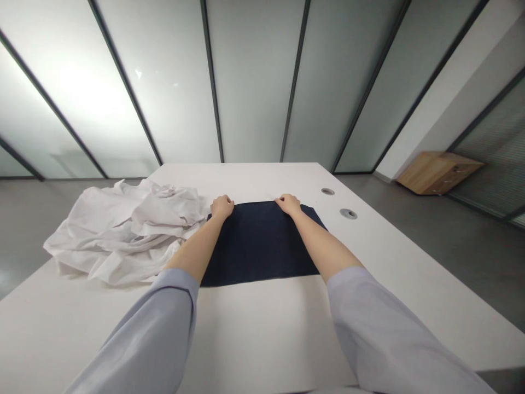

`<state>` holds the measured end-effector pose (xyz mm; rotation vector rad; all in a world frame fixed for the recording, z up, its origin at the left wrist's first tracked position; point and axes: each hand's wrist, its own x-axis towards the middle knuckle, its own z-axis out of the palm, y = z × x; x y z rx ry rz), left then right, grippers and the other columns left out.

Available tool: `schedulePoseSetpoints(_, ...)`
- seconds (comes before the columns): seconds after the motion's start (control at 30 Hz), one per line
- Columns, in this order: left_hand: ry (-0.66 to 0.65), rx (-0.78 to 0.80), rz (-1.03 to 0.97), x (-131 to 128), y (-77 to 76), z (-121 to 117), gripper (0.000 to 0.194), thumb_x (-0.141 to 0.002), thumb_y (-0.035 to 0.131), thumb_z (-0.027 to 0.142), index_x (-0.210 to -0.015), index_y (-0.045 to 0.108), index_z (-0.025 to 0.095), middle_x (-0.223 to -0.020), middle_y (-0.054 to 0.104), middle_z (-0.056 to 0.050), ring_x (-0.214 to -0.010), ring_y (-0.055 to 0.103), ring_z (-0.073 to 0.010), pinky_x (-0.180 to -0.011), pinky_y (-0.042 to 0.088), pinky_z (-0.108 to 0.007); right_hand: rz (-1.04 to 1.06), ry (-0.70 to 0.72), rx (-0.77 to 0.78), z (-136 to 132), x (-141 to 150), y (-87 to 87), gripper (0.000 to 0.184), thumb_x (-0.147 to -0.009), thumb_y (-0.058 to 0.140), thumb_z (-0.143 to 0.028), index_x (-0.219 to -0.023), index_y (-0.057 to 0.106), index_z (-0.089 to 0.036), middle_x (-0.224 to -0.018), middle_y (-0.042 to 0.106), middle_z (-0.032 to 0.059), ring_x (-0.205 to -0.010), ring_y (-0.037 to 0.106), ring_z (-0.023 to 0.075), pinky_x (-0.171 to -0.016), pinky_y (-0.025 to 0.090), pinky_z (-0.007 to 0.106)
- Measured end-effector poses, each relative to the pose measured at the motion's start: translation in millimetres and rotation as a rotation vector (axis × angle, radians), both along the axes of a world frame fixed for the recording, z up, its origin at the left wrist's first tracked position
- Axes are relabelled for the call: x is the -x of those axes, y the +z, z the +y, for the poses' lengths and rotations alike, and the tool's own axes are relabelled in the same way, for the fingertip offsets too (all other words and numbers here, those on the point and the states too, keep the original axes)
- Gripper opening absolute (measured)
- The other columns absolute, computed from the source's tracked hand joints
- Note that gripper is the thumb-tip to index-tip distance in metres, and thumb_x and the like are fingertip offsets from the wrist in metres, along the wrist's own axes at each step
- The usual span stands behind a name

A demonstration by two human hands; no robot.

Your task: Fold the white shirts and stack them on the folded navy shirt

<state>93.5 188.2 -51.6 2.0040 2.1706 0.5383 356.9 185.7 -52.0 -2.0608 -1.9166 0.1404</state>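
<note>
A dark navy cloth [262, 243] lies spread flat on the white table, roughly rectangular, with its near edge towards me. At its far edge, on the left, my left hand [222, 207] is closed with the fingers curled on the fabric. My right hand [289, 204] pinches the same far edge further right, its fingers also bent inward. Both forearms reach across the cloth and cover parts of its sides. What kind of cloth item it is, I cannot tell.
A rumpled heap of white cloth [131, 230] sits on the left of the white table [262, 328], hanging over its left edge. Two round cable grommets [348, 213] are set in the tabletop at right. Beyond stand frosted glass panels [254, 82] and a wooden cabinet [435, 172] on the floor.
</note>
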Motion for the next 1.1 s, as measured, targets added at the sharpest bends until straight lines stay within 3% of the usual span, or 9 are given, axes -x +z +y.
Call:
schedulePoseSetpoints(0.1, 0.054, -0.146, 0.111, 7, 3.0, -16, 0.032, -0.089, 0.044, 0.032, -0.114, 0.06, 0.02, -0.119, 0.06, -0.014, -0.115, 0.053, -0.027, -0.092, 0.044, -0.038, -0.038, -0.095, -0.177, -4, -5, -2.1, 0.033, -0.092, 0.041, -0.031, -0.108, 0.067, -0.018, -0.115, 0.065, 0.0131, -0.107, 0.056, 0.0275, -0.09, 0.041, 0.04)
schedulePoseSetpoints(0.2, -0.052, -0.089, 0.173, 15, 3.4, -33, 0.036, -0.09, 0.042, 0.037, -0.117, 0.058, 0.02, -0.121, 0.058, -0.014, -0.117, 0.052, -0.0269, -0.094, 0.044, -0.037, -0.075, -0.041, -0.234, -14, -17, -4.6, 0.033, -0.091, 0.041, -0.029, -0.111, 0.066, -0.018, -0.117, 0.063, 0.0142, -0.108, 0.054, 0.0293, -0.092, 0.04, 0.043)
schedulePoseSetpoints(0.4, -0.275, 0.167, 0.31, 29, -13.7, -52, 0.066, -0.091, 0.028, 0.059, -0.141, 0.043, 0.018, -0.147, 0.041, -0.017, -0.133, 0.039, -0.0328, -0.105, 0.034, -0.048, -0.161, 0.123, -0.015, -44, -65, -23.2, 0.046, -0.094, 0.038, -0.044, -0.129, 0.058, -0.021, -0.137, 0.053, 0.0132, -0.125, 0.047, 0.0309, -0.102, 0.036, 0.048)
schedulePoseSetpoints(0.53, -0.273, 0.174, 0.329, 33, -28.0, -50, 0.071, -0.092, 0.02, 0.061, -0.149, 0.03, 0.019, -0.157, 0.023, -0.015, -0.144, 0.021, -0.0308, -0.112, 0.022, -0.051, -0.205, 0.115, 0.123, -57, -93, -39.4, 0.055, -0.096, 0.031, -0.048, -0.144, 0.042, -0.024, -0.153, 0.034, 0.0107, -0.139, 0.03, 0.0311, -0.109, 0.026, 0.055)
schedulePoseSetpoints(0.67, -0.27, 0.078, 0.359, 30, -25.2, -52, 0.069, -0.092, 0.027, 0.058, -0.146, 0.036, 0.016, -0.154, 0.03, -0.016, -0.142, 0.027, -0.0317, -0.113, 0.021, -0.05, -0.232, 0.108, 0.095, -56, -99, -39.5, 0.053, -0.098, 0.029, -0.043, -0.145, 0.04, -0.021, -0.153, 0.034, 0.0121, -0.14, 0.029, 0.0293, -0.111, 0.024, 0.051)
schedulePoseSetpoints(0.8, -0.41, -0.092, 0.354, 17, -15.5, -73, 0.055, -0.093, 0.037, 0.048, -0.137, 0.048, 0.018, -0.146, 0.043, -0.013, -0.135, 0.037, -0.0269, -0.114, 0.022, -0.042, -0.311, 0.096, -0.052, -56, -79, -22.5, 0.048, -0.093, 0.044, -0.034, -0.138, 0.048, -0.015, -0.145, 0.043, 0.0172, -0.135, 0.035, 0.0319, -0.11, 0.023, 0.049)
schedulePoseSetpoints(0.9, -0.544, -0.016, 0.289, 3, -16.3, -90, 0.059, -0.091, 0.037, 0.056, -0.137, 0.048, 0.022, -0.147, 0.043, -0.01, -0.136, 0.037, -0.026, -0.113, 0.025, -0.041, -0.285, 0.183, -0.14, -70, -46, -7.0, 0.038, -0.092, 0.047, -0.029, -0.125, 0.059, -0.016, -0.133, 0.054, 0.0161, -0.124, 0.046, 0.0302, -0.105, 0.031, 0.046)
schedulePoseSetpoints(1.0, -0.538, 0.09, 0.282, -5, -21.6, -94, 0.068, -0.09, 0.035, 0.062, -0.146, 0.037, 0.023, -0.155, 0.031, -0.01, -0.143, 0.026, -0.0284, -0.114, 0.02, -0.046, -0.196, 0.46, -0.147, -100, -6, 1.4, 0.036, -0.096, 0.041, -0.034, -0.118, 0.064, -0.018, -0.121, 0.063, 0.0117, -0.112, 0.056, 0.0245, -0.098, 0.039, 0.038)
schedulePoseSetpoints(1.1, -0.485, 0.126, 0.289, -8, -24.0, -86, 0.07, -0.091, 0.031, 0.062, -0.149, 0.031, 0.023, -0.157, 0.025, -0.011, -0.144, 0.021, -0.0284, -0.115, 0.017, -0.049, -0.172, 0.717, -0.1, -130, 27, -1.0, 0.042, -0.098, 0.037, -0.044, -0.124, 0.062, -0.023, -0.126, 0.061, 0.0094, -0.114, 0.056, 0.0232, -0.098, 0.038, 0.037)
